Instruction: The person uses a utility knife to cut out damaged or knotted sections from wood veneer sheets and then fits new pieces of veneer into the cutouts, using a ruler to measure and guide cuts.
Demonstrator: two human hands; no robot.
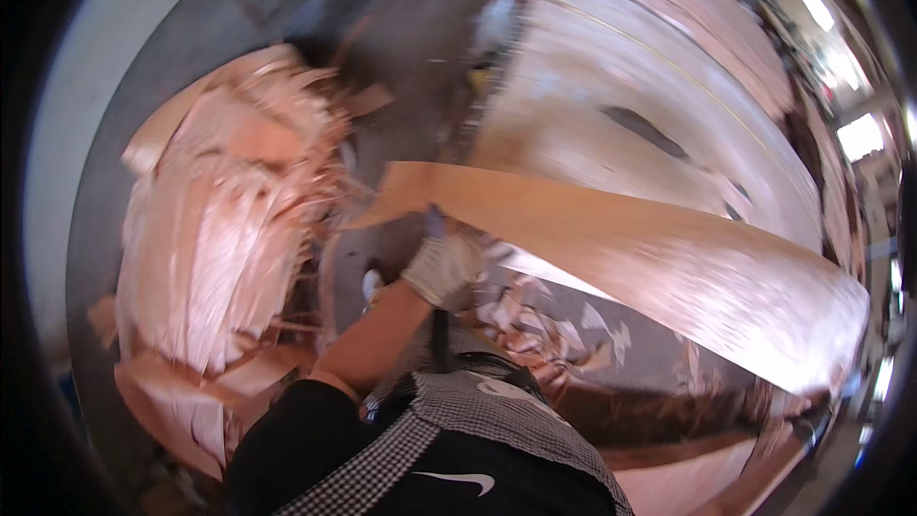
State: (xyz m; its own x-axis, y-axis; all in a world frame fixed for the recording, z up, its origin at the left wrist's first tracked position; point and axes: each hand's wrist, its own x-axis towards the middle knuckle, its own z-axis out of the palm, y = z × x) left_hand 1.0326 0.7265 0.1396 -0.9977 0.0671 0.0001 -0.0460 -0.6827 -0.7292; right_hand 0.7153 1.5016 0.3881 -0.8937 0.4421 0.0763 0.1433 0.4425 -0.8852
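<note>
Checked apron (pixel 468 403) nearest, over black shirt (pixel 296 440). Gloved left hand (pixel 447 272) near left end of thin tan sheet (pixel 611 239); right hand (pixel 788 407) at right end. Fingers blurred: opening, hold cannot be told.

Grey floor (pixel 415 115) under 1 heap of tan sheets (pixel 205 268) at left and torn scraps (pixel 535 325)

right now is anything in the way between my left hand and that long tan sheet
Only a slim dark object, too blurred to identify, shows between the gloved left hand and the long tan sheet, jutting from the hand at the sheet's left end. Nothing else visible intervenes.
</note>
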